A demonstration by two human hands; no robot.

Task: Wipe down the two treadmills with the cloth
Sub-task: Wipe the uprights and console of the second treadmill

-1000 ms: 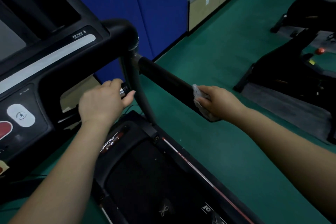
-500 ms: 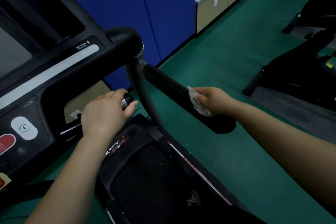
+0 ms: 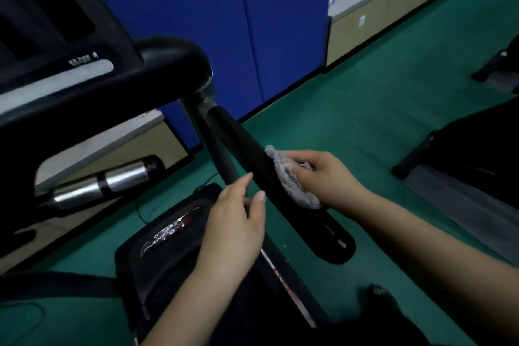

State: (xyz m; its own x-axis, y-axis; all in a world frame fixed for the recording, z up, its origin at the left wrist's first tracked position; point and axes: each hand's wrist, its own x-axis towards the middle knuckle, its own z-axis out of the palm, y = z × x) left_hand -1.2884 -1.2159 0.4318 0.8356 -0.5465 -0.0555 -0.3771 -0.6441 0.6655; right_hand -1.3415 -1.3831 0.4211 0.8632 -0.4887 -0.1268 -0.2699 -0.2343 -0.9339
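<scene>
Green floor [image 3: 351, 109] runs under the treadmill [image 3: 92, 109], with blue panels [image 3: 238, 22] and a low bench [image 3: 393, 0] behind. Right hand [image 3: 325, 177] is closed on a grey cloth [image 3: 292, 182], pressing it against the black handrail [image 3: 252, 154], forearm reaching in from the lower right. Left hand [image 3: 236, 227] hangs loosely open just beside the rail's near side, holding nothing, fingertips close to the rail; contact is unclear.

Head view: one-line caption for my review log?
Right hand presses grey cloth on treadmill's black handrail; left hand open beside it.
</scene>
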